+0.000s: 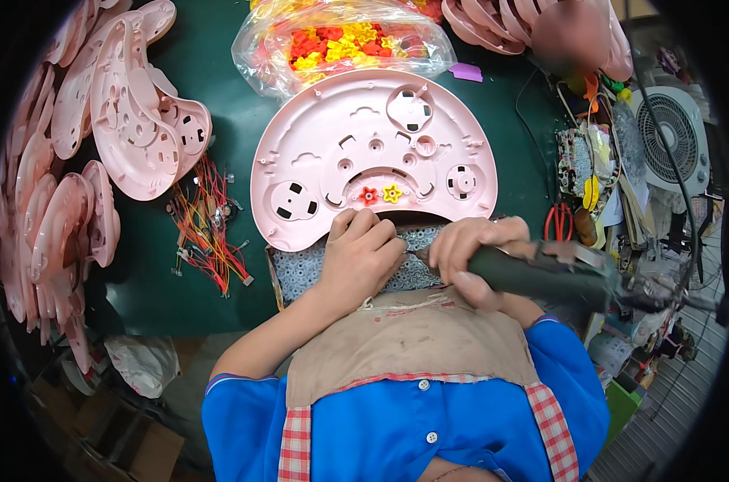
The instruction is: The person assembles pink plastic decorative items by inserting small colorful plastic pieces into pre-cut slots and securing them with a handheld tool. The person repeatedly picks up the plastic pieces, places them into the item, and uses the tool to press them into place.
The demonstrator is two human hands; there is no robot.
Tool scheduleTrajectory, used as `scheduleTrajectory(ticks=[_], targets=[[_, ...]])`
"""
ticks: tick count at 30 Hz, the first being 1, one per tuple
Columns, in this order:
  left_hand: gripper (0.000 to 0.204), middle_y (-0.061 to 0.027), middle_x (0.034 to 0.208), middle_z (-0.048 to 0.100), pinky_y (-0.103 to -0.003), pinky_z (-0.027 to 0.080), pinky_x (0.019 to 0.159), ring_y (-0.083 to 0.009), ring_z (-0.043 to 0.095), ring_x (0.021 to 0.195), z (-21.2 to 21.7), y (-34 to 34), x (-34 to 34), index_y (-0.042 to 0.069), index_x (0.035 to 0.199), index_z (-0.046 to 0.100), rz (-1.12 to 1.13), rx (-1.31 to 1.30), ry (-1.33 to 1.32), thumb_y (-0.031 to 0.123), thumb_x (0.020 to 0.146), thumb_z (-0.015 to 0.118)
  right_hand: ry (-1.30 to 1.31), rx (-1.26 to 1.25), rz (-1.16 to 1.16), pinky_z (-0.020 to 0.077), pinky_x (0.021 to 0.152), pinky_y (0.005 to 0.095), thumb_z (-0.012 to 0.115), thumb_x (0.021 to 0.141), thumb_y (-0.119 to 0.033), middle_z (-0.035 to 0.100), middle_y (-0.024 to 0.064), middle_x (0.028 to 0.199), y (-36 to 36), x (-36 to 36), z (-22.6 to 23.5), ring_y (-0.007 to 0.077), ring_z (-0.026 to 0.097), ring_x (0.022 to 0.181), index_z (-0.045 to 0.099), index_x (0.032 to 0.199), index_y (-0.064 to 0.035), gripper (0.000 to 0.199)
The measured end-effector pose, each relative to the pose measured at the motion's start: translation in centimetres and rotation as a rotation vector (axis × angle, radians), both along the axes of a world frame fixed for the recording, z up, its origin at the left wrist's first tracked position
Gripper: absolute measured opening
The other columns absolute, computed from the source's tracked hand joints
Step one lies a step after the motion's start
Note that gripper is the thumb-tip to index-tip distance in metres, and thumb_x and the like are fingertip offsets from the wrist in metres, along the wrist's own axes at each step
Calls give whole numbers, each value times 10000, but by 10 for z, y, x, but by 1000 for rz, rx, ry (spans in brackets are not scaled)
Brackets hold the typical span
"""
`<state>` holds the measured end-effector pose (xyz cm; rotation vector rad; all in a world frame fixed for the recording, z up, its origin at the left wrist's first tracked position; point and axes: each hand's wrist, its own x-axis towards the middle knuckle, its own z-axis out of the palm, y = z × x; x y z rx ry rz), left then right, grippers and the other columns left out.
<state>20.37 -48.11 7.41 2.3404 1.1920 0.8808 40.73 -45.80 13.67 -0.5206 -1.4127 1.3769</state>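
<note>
A pink semicircular plastic shell [372,153] lies flat on the green table, with a small red gear [369,195] and a yellow gear [392,193] set side by side near its front edge. My left hand [360,257] hovers with fingers pinched together over a tray of small silver screws [300,269], just below the shell. My right hand [477,253] grips a dark green electric screwdriver [541,273], its tip pointing left toward my left fingertips. Whether a screw sits between my left fingers cannot be told.
Stacks of pink shells [131,104] crowd the left side and back right. A clear bag of red and yellow gears [344,40] lies behind the shell. Bundled coloured wires [208,225] lie at left. A small fan [673,136] and clutter stand at right.
</note>
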Motion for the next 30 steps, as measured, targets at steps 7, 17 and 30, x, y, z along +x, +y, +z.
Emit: scheduleTrajectory(ticks=[7, 17, 30], targets=[[191, 0, 882, 625, -409, 399, 936, -215, 592, 899, 8, -1, -14, 114, 910, 748, 1, -68, -158, 148, 737, 822, 5, 225, 68, 603, 710, 417, 679, 868, 66, 640, 57, 732, 7, 3, 15, 212, 670, 676, 422, 1434, -146, 656], [193, 7, 854, 653, -406, 384, 930, -209, 594, 884, 11, -5, -19, 109, 909, 774, -12, -124, -306, 112, 730, 846, 13, 137, 126, 591, 747, 450, 696, 909, 19, 640, 59, 737, 4, 5, 23, 222, 685, 711, 418, 1431, -191, 628], [181, 14, 842, 649, -396, 426, 908, -201, 600, 844, 26, -7, -2, 89, 912, 769, 122, 132, -277, 125, 744, 826, 103, -8, -143, 555, 699, 420, 660, 902, -5, 589, 69, 703, -10, -8, 11, 200, 610, 623, 392, 1303, -156, 505]])
